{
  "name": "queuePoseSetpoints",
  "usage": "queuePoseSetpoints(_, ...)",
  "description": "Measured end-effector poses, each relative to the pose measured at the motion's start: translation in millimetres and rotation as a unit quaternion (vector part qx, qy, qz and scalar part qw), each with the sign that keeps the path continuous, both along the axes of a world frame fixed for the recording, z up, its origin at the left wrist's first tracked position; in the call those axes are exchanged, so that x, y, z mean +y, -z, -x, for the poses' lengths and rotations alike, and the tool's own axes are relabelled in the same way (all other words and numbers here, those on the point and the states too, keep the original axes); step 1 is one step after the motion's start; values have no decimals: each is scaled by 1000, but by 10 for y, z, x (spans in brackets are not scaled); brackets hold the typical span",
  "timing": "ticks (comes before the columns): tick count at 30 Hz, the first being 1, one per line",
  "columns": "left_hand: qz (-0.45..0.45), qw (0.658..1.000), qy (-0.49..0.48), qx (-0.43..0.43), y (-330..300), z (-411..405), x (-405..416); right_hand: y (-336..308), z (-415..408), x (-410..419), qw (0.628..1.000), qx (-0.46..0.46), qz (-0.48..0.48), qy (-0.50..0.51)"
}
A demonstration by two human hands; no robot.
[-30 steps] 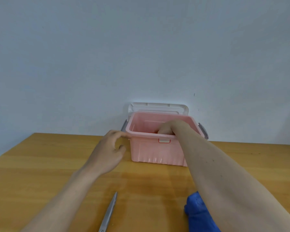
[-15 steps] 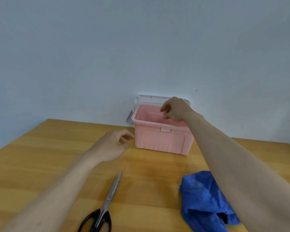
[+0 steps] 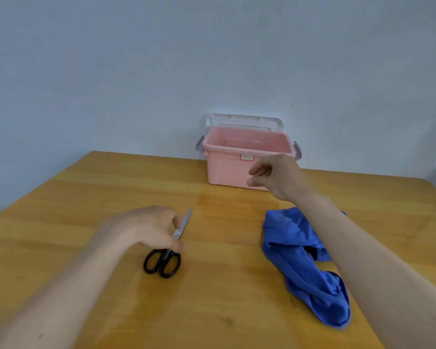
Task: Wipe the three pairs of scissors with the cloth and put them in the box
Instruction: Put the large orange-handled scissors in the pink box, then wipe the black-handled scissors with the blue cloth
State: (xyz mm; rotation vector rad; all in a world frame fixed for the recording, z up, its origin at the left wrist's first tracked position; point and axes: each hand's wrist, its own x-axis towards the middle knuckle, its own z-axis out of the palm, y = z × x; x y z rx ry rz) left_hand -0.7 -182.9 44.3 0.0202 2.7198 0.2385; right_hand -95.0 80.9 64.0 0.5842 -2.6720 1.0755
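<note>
The left hand (image 3: 149,230) pinches black-handled steel scissors (image 3: 167,250) lying on the wooden table (image 3: 111,187); the right hand (image 3: 275,176), grip loosely curled and holding nothing, hovers before the open pink plastic box (image 3: 227,167), above the crumpled blue cloth (image 3: 300,260).

On the wooden tabletop (image 3: 86,197), the pink plastic box (image 3: 237,170) sits far centre; black-handled scissors (image 3: 168,250) lie near left, the crumpled blue cloth (image 3: 302,268) near right.

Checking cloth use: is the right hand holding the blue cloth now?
No, the right hand hangs empty in front of the pink box, while the blue cloth lies on the table.
</note>
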Motion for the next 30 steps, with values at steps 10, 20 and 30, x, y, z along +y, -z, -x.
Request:
queuePoseSetpoints(10,39,999,9,36,207,6,209,307,-350,253,1000,-9,24,11)
queuePoseSetpoints(20,-83,988,5,127,373,232,131,476,-349,516,991,-63,-120,-4)
queuePoseSetpoints(30,15,998,7,67,209,310,282,594,-639,712,991,-26,-119,-46)
